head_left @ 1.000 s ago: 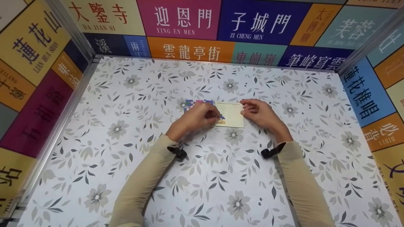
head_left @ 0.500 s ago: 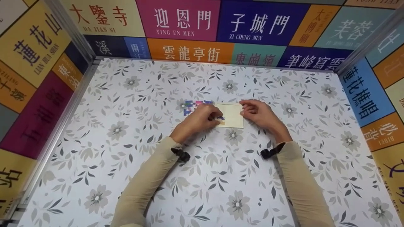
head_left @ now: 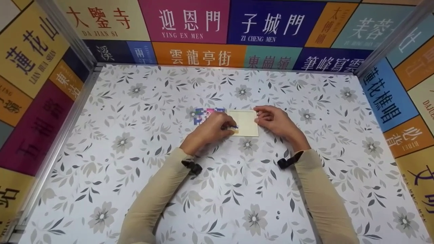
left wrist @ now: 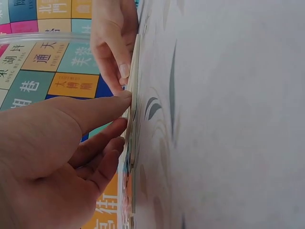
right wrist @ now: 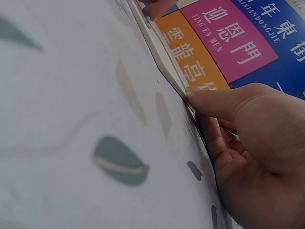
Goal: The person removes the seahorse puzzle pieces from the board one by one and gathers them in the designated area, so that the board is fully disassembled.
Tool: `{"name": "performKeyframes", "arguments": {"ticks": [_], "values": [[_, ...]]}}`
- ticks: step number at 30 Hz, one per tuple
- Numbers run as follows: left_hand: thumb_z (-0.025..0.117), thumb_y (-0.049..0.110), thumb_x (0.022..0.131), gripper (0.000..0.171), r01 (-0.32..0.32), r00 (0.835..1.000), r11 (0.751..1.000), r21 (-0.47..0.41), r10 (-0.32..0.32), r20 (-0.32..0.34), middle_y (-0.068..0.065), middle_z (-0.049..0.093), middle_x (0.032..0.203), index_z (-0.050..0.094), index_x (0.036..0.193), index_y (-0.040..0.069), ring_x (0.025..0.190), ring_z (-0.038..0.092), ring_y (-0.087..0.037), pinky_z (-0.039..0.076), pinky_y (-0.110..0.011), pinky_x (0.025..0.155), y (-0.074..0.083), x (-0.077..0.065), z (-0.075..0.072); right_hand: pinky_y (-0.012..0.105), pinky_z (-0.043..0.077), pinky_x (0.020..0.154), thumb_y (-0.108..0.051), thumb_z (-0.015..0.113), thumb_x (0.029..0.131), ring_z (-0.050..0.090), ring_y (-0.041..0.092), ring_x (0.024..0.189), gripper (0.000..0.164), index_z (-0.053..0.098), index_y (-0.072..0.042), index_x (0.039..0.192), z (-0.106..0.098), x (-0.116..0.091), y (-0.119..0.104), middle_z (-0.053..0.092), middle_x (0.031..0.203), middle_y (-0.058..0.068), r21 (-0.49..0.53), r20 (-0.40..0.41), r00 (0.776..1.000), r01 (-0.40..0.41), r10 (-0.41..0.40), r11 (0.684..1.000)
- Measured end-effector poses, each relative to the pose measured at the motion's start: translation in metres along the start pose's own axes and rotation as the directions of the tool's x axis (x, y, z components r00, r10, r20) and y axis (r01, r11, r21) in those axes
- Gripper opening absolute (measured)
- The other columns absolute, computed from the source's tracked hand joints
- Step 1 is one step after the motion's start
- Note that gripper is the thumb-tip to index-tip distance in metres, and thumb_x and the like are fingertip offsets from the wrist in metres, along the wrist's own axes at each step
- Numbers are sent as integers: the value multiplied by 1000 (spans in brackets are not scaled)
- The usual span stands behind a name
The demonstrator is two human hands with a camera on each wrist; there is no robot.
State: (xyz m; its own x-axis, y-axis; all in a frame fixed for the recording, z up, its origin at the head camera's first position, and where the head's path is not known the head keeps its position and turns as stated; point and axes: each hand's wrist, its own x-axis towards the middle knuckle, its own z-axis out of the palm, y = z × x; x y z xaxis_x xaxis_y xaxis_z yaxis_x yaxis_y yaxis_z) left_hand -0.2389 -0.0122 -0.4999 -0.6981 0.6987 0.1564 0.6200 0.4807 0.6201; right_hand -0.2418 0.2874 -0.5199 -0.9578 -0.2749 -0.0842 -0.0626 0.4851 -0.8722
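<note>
A pale cream puzzle board (head_left: 247, 123) with a raised rim lies flat on the table. At its lower left corner sits a small blue and yellow jigsaw piece (head_left: 235, 129), partly hidden by my left hand (head_left: 212, 127), whose thumb and fingers pinch it there. My right hand (head_left: 278, 122) holds the board's right edge between thumb and fingers. In the left wrist view the left thumb meets the board's near edge. Colourful jigsaw pieces (head_left: 199, 117) lie left of the board, behind my left hand, which covers some of them.
The table (head_left: 152, 189) has a white cover with grey flowers and leaves. Panels with Chinese lettering (head_left: 190, 23) wall in its back and both sides. Each wrist wears a black camera strap (head_left: 192, 166).
My left fingers have shifted slightly over the blue and yellow piece and cover more of it. My right hand keeps its hold on the board. The head view has shifted a little.
</note>
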Motion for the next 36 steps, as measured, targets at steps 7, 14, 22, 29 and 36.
{"name": "performKeyframes", "arguments": {"ticks": [7, 14, 22, 29, 36], "values": [[82, 10, 95, 37, 59, 998, 998, -9, -59, 12, -16, 75, 113, 74, 130, 0, 103, 70, -28, 59, -38, 93, 3, 2, 1, 8, 51, 89, -10, 73, 103, 65, 16, 109, 51, 60, -2, 152, 1, -2, -6, 65, 135, 24, 2, -13, 1000, -18, 18, 1000], [79, 14, 98, 40, 98, 995, 995, 28, -98, 22, -14, 70, 118, 72, 137, 4, 105, 66, -26, 57, -38, 93, 6, 0, 2, 9, 52, 90, -7, 71, 104, 65, 12, 107, 50, 59, 2, 151, 2, -13, -30, 64, 134, 27, 4, 4, 1000, -21, 21, 1000], [75, 13, 100, 50, 104, 993, 995, 11, -105, 52, -15, 70, 121, 65, 147, 2, 101, 65, -24, 57, -36, 87, 5, -6, 3, 10, 53, 90, -14, 75, 103, 66, 14, 108, 51, 61, -5, 151, 2, -2, -4, 65, 134, 21, 3, -1, 1000, -26, 26, 1000], [70, 14, 104, 51, 78, 994, 997, 7, -78, 76, -18, 64, 126, 60, 151, -1, 104, 61, -26, 54, -38, 89, 7, -9, 1, 9, 52, 88, -14, 75, 103, 66, 10, 106, 51, 61, -5, 151, 3, 0, -3, 65, 133, 22, -12, -9, 1000, -17, 17, 1000], [67, 18, 107, 51, 79, 993, 996, 51, -83, 82, -16, 63, 132, 58, 154, 2, 111, 61, -25, 55, -39, 97, 7, -12, 2, 7, 50, 89, -6, 71, 104, 65, 19, 112, 50, 58, 2, 152, 3, -9, -28, 64, 135, 27, -2, 14, 1000, -18, 18, 1000]]}}
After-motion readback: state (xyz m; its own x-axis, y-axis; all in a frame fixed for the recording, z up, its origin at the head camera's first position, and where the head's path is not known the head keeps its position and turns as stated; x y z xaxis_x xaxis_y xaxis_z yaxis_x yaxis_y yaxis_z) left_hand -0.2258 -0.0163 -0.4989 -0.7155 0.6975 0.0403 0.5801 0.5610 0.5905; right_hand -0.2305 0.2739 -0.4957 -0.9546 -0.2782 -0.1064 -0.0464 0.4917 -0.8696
